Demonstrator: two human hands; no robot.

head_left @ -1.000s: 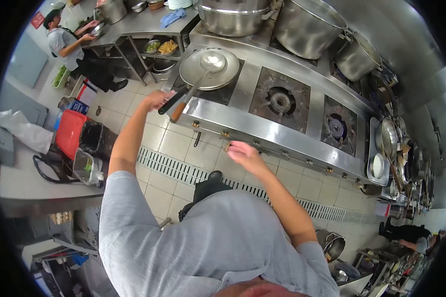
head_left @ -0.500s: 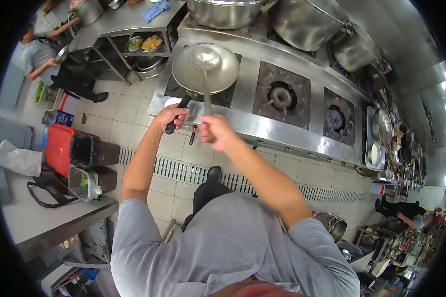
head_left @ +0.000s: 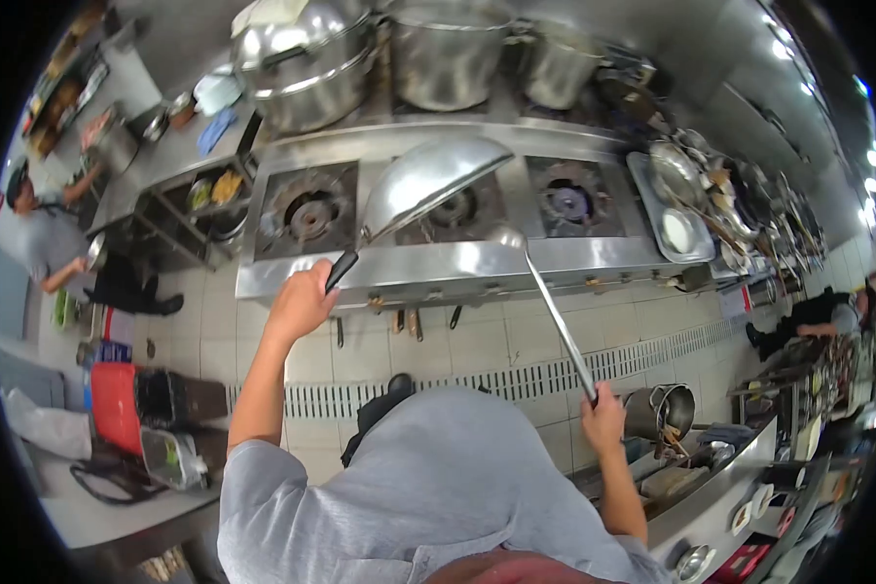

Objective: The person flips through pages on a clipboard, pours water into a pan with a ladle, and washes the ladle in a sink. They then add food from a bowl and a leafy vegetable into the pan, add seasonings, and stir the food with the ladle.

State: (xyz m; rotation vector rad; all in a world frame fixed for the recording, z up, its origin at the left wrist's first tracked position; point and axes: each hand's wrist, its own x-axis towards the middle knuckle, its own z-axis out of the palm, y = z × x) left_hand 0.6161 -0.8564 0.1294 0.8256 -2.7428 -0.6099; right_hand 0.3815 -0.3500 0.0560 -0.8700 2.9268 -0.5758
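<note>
My left hand (head_left: 302, 300) is closed around the black handle of a steel wok (head_left: 423, 185). The wok is lifted and tipped on its side above the middle of the stove, its rounded underside turned up and its opening facing down to the right. My right hand (head_left: 604, 419) grips the dark end of a long ladle (head_left: 555, 313). That ladle reaches forward, its bowl over the stove's front edge, just right of the wok and apart from it. Inside the wok I cannot see.
The left burner (head_left: 311, 216) and right burner (head_left: 568, 198) show on the stove. Behind them stand a lidded pot (head_left: 307, 83) and a stockpot (head_left: 448, 58). A tray with bowls (head_left: 675, 234) sits at right. Two people are at the sides. A red bin lid (head_left: 113, 404) is left.
The wok has come up off the left burner, swung right and tipped over. My right hand has pulled back to the right, taking the ladle out of the wok. The view has shifted right.
</note>
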